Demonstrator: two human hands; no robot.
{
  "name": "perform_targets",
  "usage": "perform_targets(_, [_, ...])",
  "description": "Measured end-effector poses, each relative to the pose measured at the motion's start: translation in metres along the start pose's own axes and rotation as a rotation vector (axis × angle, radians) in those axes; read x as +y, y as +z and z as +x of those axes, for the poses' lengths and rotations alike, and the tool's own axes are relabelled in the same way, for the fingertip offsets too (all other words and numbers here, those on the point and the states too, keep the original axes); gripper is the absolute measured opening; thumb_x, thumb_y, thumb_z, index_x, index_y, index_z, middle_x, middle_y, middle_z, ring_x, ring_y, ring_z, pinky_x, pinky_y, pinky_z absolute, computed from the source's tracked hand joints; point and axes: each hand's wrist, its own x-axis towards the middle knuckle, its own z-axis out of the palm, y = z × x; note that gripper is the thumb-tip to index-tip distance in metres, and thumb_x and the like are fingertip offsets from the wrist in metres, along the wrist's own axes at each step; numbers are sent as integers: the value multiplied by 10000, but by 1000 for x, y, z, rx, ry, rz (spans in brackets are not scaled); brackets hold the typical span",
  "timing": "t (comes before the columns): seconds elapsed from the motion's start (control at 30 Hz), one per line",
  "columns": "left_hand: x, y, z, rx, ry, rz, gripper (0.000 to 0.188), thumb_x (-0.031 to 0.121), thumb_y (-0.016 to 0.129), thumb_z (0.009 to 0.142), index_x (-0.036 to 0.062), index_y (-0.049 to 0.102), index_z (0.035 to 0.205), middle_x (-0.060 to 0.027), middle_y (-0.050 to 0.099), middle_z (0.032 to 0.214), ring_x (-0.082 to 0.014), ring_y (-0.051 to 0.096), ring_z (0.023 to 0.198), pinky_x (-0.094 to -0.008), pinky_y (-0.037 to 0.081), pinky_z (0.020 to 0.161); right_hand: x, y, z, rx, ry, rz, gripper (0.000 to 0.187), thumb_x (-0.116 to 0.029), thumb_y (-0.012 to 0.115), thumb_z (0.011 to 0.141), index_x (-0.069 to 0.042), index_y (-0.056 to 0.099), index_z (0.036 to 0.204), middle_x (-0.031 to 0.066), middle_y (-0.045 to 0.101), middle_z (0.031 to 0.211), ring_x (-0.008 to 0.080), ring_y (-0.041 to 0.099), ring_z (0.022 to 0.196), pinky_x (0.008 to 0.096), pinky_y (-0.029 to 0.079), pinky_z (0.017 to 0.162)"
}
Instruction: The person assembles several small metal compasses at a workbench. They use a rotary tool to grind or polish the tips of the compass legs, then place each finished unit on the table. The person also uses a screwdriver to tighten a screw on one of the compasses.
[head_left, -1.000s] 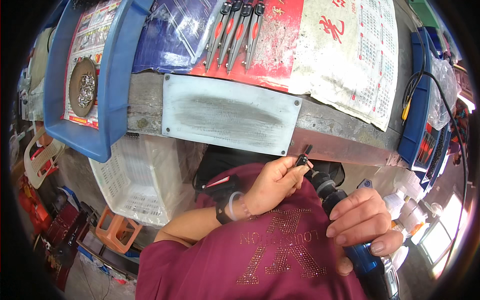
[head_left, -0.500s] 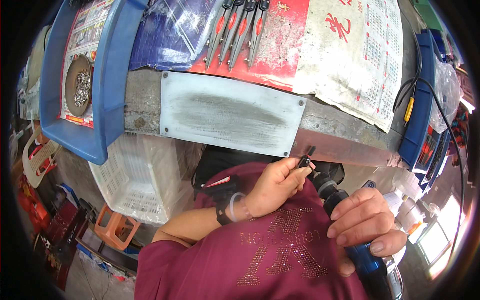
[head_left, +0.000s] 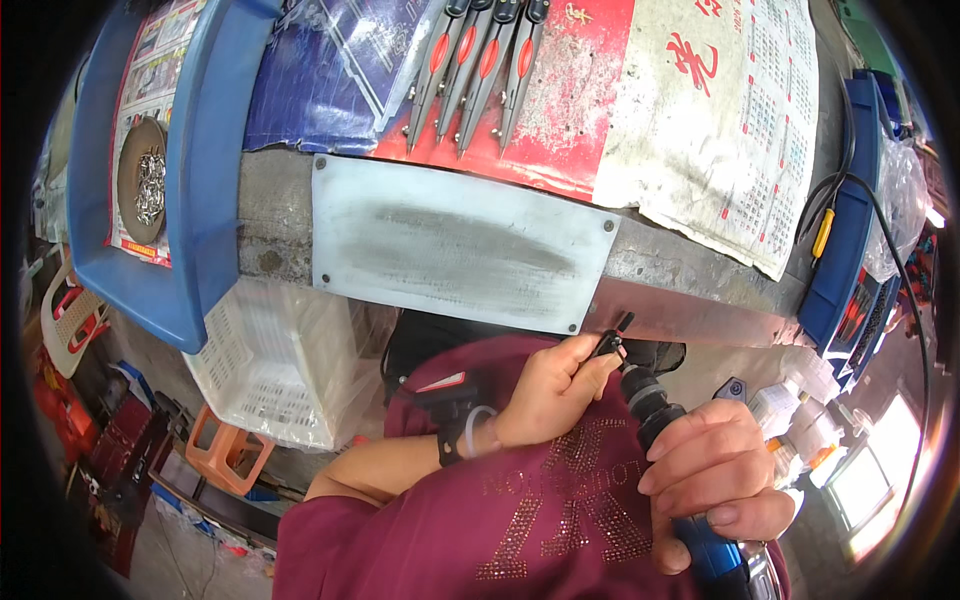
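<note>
Between the thumb and fingers of my left hand (head_left: pixel 553 392) is a small black part (head_left: pixel 607 345), mostly hidden by the fingertips. My right hand (head_left: pixel 715 470) is wrapped round the blue and black body of a power screwdriver (head_left: pixel 651 403). The screwdriver slants up to the left, and its front end meets or nearly meets the black part; contact cannot be made out. Both hands are just off the bench's front edge. Beyond them, several drawing compasses (head_left: pixel 470 75) with red inlays lie side by side on the bench.
A white plate (head_left: pixel 345 270) with a dark worn patch is fixed along the bench edge. At left, a blue bin (head_left: pixel 190 230) holds a round dish (head_left: pixel 130 190) of small metal pieces. A white plastic crate (head_left: pixel 265 385) stands below. Right: a blue tray (head_left: pixel 850 230) and black cable (head_left: pixel 905 290).
My right hand and the screwdriver have come slightly to the left. The left hand keeps its pinch on the black part. The whole view has shifted a little.
</note>
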Motion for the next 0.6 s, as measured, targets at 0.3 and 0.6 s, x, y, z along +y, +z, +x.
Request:
perform_targets(0.3, [-4, 2, 1, 2, 29, -34, 164, 117, 527, 1000, 6, 619, 1079, 40, 545, 775, -31, 481, 682, -188, 397, 596, 2, -2, 1, 60, 39, 191, 450, -110, 838, 728, -36, 476, 984, 142, 659, 770, 261, 669, 613, 356, 563, 557])
perform_targets(0.6, [5, 1, 2, -49, -14, -115, 182, 154, 505, 1012, 18, 611, 1070, 50, 506, 722, -19, 411, 594, -178, 343, 524, -3, -6, -8, 179, -68, 52, 490, -217, 793, 816, -51, 424, 1091, 96, 636, 746, 227, 668, 590, 347, 561, 547])
